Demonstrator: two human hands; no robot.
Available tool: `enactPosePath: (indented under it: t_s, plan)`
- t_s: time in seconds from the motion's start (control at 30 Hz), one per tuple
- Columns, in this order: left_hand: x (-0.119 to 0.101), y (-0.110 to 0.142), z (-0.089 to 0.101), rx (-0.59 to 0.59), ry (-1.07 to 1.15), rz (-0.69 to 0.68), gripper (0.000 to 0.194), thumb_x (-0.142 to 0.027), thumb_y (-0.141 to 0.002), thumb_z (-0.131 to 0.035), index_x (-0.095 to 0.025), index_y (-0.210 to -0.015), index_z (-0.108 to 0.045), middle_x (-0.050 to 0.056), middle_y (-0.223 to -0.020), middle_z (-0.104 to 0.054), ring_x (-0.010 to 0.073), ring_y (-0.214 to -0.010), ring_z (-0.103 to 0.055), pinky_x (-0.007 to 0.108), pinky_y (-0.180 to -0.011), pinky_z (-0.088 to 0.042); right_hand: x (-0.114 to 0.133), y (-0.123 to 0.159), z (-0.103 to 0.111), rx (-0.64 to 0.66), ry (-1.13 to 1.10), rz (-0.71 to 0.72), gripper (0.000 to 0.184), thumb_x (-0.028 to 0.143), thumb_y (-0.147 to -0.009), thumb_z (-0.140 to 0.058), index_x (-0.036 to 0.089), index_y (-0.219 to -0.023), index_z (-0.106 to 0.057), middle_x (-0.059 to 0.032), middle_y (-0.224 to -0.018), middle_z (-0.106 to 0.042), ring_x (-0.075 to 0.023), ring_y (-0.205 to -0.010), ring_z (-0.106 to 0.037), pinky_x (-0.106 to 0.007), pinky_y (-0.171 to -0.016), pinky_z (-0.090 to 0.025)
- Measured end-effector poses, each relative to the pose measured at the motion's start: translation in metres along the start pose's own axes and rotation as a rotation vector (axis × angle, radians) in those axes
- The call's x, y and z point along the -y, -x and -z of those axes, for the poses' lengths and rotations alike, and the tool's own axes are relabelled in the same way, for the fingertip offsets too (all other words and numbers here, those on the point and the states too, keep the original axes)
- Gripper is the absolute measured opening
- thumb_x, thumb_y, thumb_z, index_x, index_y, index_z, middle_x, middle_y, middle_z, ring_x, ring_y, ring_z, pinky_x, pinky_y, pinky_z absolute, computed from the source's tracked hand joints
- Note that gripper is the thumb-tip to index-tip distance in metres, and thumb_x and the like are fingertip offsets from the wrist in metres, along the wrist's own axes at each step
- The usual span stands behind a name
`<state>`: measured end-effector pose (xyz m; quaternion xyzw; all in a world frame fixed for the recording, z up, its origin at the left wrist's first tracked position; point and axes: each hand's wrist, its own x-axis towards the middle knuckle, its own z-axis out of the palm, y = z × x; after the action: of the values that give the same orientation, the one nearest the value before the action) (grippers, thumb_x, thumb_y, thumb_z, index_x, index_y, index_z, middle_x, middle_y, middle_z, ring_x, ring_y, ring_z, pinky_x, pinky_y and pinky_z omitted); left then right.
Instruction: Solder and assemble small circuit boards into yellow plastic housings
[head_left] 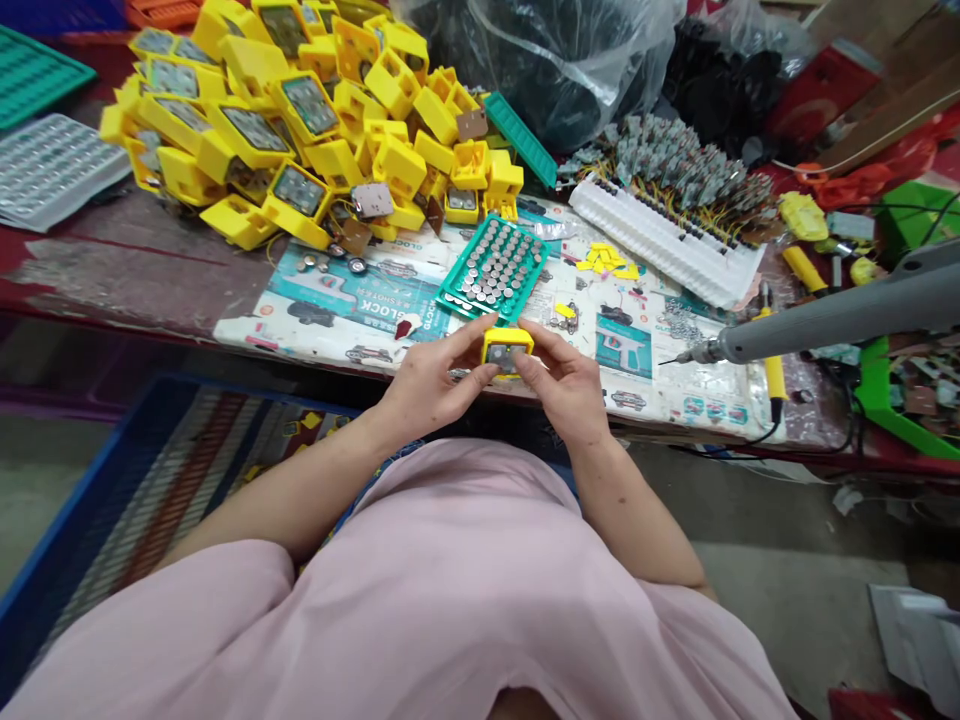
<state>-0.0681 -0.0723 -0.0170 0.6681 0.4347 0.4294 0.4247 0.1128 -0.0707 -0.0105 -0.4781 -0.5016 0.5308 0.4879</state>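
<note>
Holding a small yellow casing (pixel 506 340) between the fingertips of left hand (pixel 431 380) and right hand (pixel 568 390), above the near edge of the bench (pixel 150 265). Turned with its grey-filled open face back toward the body and with its yellow upper wall away from it. Showing about as wide as tall; cannot tell the long axis for sure. Pinched on the left by a forefinger at the top corner and a thumb low down; gripped on the right by a forefinger along the top corner and a thumb laid against the grey face. Reaching inward with both elbows bent and spread, wrists nearly level. Facing a green tray (pixel 529 285) of silver discs (pixel 493 265) just beyond both hands, with a heap of yellow casings (pixel 330 160) farther off past left hand and a grey tool (pixel 810 320) slanting in, tip leftward, beside right hand.
</note>
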Motion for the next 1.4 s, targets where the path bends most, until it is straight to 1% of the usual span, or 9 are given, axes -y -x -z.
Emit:
enactPosePath:
  t_s: [0.17,0.3,0.47,0.67,0.87,0.93,1.03,1.23,1.4]
  plan:
    - [0.002,0.001,-0.001,-0.001,-0.024,-0.008,0.059,-0.042,-0.086,-0.065,-0.012,-0.136,-0.061,0.011,-0.105,-0.076,0.0194,-0.085,-0.073,0.03,-0.084,-0.059,-0.002,0.001,-0.001,-0.051,0.034,0.024,0.044,0.053,-0.068,-0.084,0.024,-0.1,-0.076,-0.0027,-0.101,-0.078,-0.0184,-0.091,-0.074,-0.034,-0.087,-0.061]
    - [0.003,-0.003,0.0,0.08,0.164,0.107,0.065,-0.044,-0.084,-0.068,-0.008,-0.137,-0.058,0.01,-0.095,-0.075,0.018,-0.082,-0.07,0.028,-0.078,-0.058,-0.004,-0.002,0.0,-0.058,0.041,-0.038,0.048,0.058,-0.067,-0.083,0.023,-0.099,-0.076,-0.0022,-0.095,-0.079,-0.018,-0.088,-0.073,-0.032,-0.082,-0.061]
    - [-0.001,-0.01,0.002,0.129,0.337,0.277,0.066,-0.058,-0.081,-0.071,-0.014,-0.13,-0.064,0.01,-0.104,-0.074,0.0196,-0.087,-0.069,0.028,-0.073,-0.058,0.0,-0.005,0.0,-0.03,0.045,-0.07,0.052,0.062,-0.063,-0.083,0.024,-0.098,-0.076,-0.0014,-0.092,-0.078,-0.0175,-0.087,-0.073,-0.033,-0.083,-0.06]
    - [-0.005,-0.013,0.004,0.047,0.2,0.201,0.059,-0.062,-0.08,-0.07,-0.011,-0.109,-0.074,0.01,-0.1,-0.076,0.0193,-0.088,-0.068,0.026,-0.075,-0.056,0.002,-0.004,-0.004,-0.026,0.038,-0.071,0.049,0.06,-0.063,-0.085,0.023,-0.094,-0.077,-0.0011,-0.09,-0.078,-0.016,-0.083,-0.072,-0.031,-0.078,-0.06]
    - [-0.004,-0.014,0.002,0.064,0.327,0.276,0.065,-0.065,-0.075,-0.073,-0.011,-0.113,-0.073,0.008,-0.094,-0.075,0.0143,-0.067,-0.064,0.025,-0.055,-0.059,0.002,-0.004,-0.004,-0.001,-0.034,-0.154,0.054,0.066,-0.065,-0.08,0.023,-0.098,-0.075,-0.0013,-0.095,-0.077,-0.0178,-0.084,-0.072,-0.032,-0.072,-0.064]
    - [-0.003,-0.014,0.002,0.05,0.354,0.279,0.063,-0.064,-0.076,-0.073,-0.012,-0.112,-0.074,0.008,-0.093,-0.075,0.0138,-0.067,-0.065,0.023,-0.055,-0.059,0.004,-0.003,-0.004,0.035,-0.072,-0.182,0.056,0.066,-0.066,-0.079,0.024,-0.103,-0.074,-0.0012,-0.101,-0.077,-0.0184,-0.086,-0.072,-0.033,-0.069,-0.065]
    - [-0.003,-0.015,0.003,0.036,0.36,0.281,0.061,-0.063,-0.077,-0.072,-0.013,-0.111,-0.074,0.007,-0.093,-0.075,0.0141,-0.067,-0.066,0.023,-0.056,-0.06,0.005,-0.002,-0.003,0.075,-0.079,-0.174,0.056,0.058,-0.062,-0.086,0.026,-0.107,-0.073,-0.0001,-0.101,-0.077,-0.0168,-0.084,-0.072,-0.033,-0.072,-0.066]
    - [-0.005,-0.016,0.001,0.016,0.393,0.301,0.057,-0.058,-0.069,-0.081,-0.013,-0.104,-0.076,0.006,-0.091,-0.075,0.0143,-0.068,-0.065,0.022,-0.053,-0.059,0.003,-0.002,-0.003,0.051,-0.086,-0.148,0.052,0.05,-0.061,-0.09,0.025,-0.103,-0.074,-0.0001,-0.099,-0.077,-0.0152,-0.081,-0.07,-0.034,-0.078,-0.065]
    - [-0.004,-0.015,0.0,0.02,0.404,0.314,0.056,-0.056,-0.07,-0.081,-0.012,-0.103,-0.076,0.005,-0.086,-0.074,0.0124,-0.062,-0.063,0.023,-0.052,-0.059,0.002,-0.003,-0.003,0.051,-0.093,-0.166,0.05,0.051,-0.061,-0.089,0.025,-0.101,-0.076,0.0,-0.097,-0.077,-0.0171,-0.085,-0.071,-0.035,-0.079,-0.065]
